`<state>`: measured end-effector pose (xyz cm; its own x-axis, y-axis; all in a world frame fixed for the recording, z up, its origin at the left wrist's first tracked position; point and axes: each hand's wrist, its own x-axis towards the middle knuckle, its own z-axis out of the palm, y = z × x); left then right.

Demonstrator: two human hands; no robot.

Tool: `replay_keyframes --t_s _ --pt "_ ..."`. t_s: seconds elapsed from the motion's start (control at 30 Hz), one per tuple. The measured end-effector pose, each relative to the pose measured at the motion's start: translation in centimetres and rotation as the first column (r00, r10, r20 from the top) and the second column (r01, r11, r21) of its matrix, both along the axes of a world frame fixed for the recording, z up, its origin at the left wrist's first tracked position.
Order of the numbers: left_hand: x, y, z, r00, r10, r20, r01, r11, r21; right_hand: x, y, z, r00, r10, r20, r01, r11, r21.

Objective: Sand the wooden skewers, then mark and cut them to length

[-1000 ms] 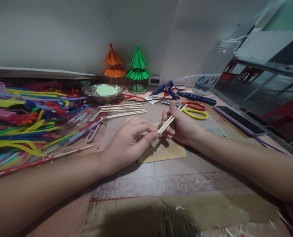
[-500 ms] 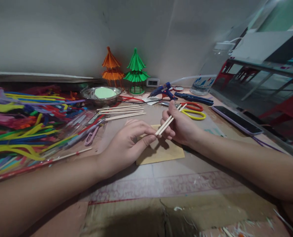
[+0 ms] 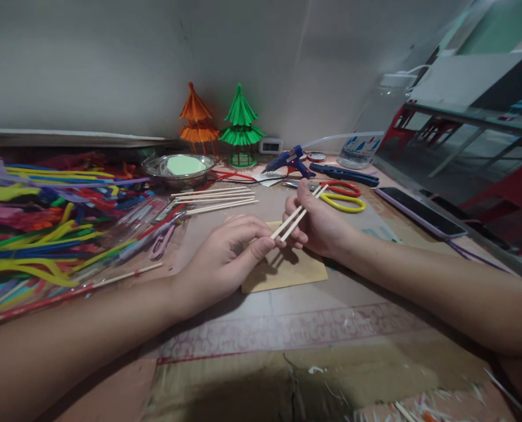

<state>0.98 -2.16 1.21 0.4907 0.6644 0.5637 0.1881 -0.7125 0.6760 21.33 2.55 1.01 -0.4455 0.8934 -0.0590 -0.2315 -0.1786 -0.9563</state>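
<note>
Two thin wooden sticks (image 3: 296, 215) lie side by side, tilted, in my right hand (image 3: 317, 221). Its thumb presses them from above, with the fingers curled beneath. My left hand (image 3: 234, 249) pinches the lower left end of one stick between thumb and forefinger; the other stick's end is free beside it. Under both hands lies a tan rectangular sheet (image 3: 296, 274). Several more wooden sticks (image 3: 221, 205) rest on the table just beyond my left hand. Yellow- and red-handled scissors (image 3: 344, 203) lie beyond my right hand.
Many coloured pipe cleaners (image 3: 32, 234) cover the left side. At the back are a metal bowl (image 3: 179, 173), orange (image 3: 197, 117) and green (image 3: 241, 120) pagoda-like models, a blue glue gun (image 3: 290, 161) and blue pliers (image 3: 344, 174). A phone (image 3: 419, 212) and a water jug (image 3: 366, 135) stand to the right.
One stick has slid down and left, so the two ends no longer line up. My left fingers have moved slightly left with that end. My right hand keeps its hold.
</note>
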Motion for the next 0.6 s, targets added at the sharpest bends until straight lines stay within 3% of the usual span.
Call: replay_keyframes --t_s 0.3,0.47,0.6 --pt "0.0 0.3 -0.5 0.998 0.04 -0.046 -0.038 0.998 0.044 0.1 0.1 0.6 1.0 0.005 -0.028 -0.002 0.994 0.109" --pt "-0.1 0.3 -0.7 0.997 0.059 -0.055 -0.057 0.997 0.045 0.6 0.0 2.1 0.993 -0.114 0.003 0.111 0.973 0.2" --pt "0.1 0.1 -0.7 0.998 0.048 -0.028 -0.047 0.998 0.038 1.0 -0.2 3.5 0.981 -0.169 0.098 0.13 0.937 0.323"
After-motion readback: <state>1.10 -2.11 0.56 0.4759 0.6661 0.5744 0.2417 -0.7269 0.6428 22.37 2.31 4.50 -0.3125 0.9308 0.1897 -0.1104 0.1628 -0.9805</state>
